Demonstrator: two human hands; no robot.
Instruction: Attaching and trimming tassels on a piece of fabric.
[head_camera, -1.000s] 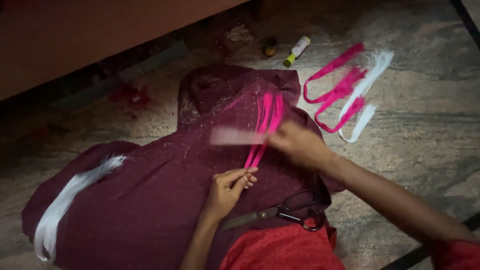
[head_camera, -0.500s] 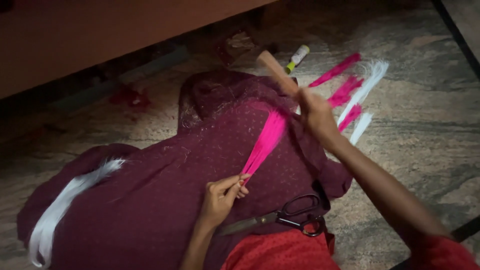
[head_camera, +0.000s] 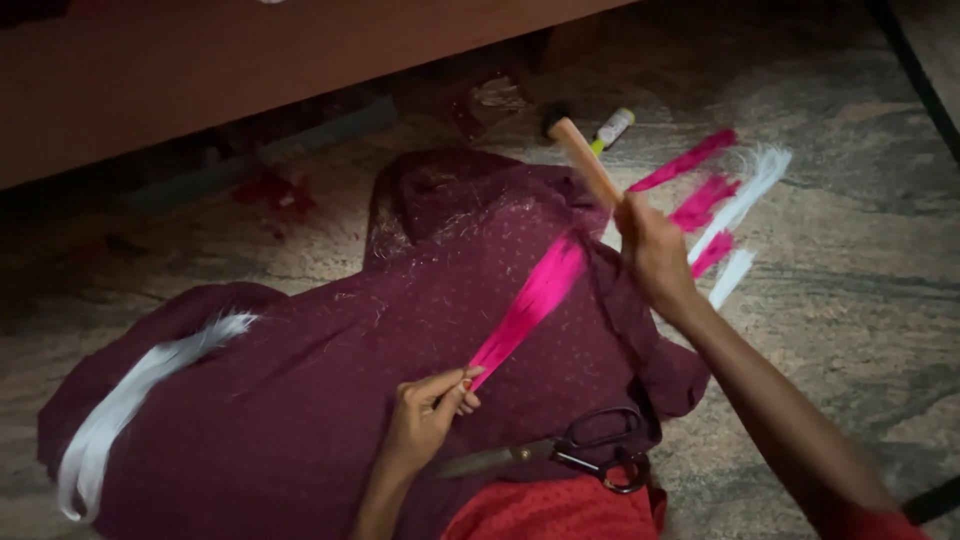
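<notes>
Mottled stone floor (head_camera: 850, 300), dim, under a low wooden edge (head_camera: 300, 70); maroon cloth (head_camera: 300, 400) spread across it. On the cloth, a pink tuft (head_camera: 530, 305) fanned out, narrow end pinched between thumb and fingertips (head_camera: 455, 385) of the left hand (head_camera: 425, 420), closed tight on it. Right hand (head_camera: 655, 255) fisted around a wooden comb (head_camera: 585, 160), raised just beyond the tuft's wide end, comb tilted up and away, clear of the fibres. Scissors (head_camera: 560, 455) on the cloth beside the left wrist. White tuft (head_camera: 130, 395) at the cloth's left side. More pink and white tufts (head_camera: 725, 210) on the floor past the right hand; a small tube (head_camera: 612, 128) near the comb's tip. Against half a second ago: much the same pose, comb lifted, left pinch unmoved. A full second ago: comb low across the tuft.
</notes>
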